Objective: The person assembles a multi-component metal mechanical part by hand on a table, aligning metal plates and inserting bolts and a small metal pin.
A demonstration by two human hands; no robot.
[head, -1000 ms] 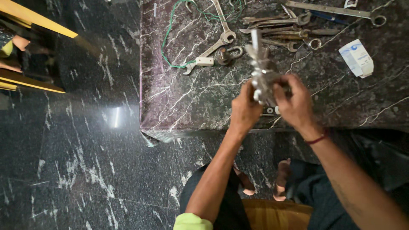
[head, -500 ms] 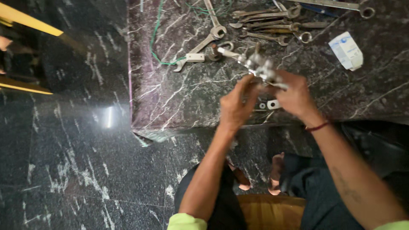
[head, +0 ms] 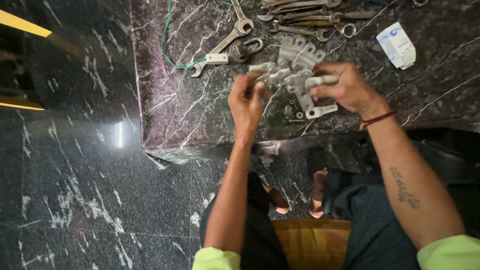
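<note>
Two hands hold a cluster of grey metal fittings above a dark marble desk.

From left to right: a green wire (head: pixel 165 45) loops over the desk (head: pixel 175 110), beside a combination wrench (head: pixel 225 42) and a small shackle (head: pixel 247 47). The left hand (head: pixel 246 102) has its grip closed on the left end of the cluster of grey metal fittings (head: pixel 292 70), held just above the desk surface. The right hand (head: pixel 347 90) has its grip closed on the right side of the same cluster, a red thread (head: pixel 376 120) at its wrist. Further wrenches (head: pixel 300 17) lie behind, and a white packet (head: pixel 397 46) lies to the right.
</note>
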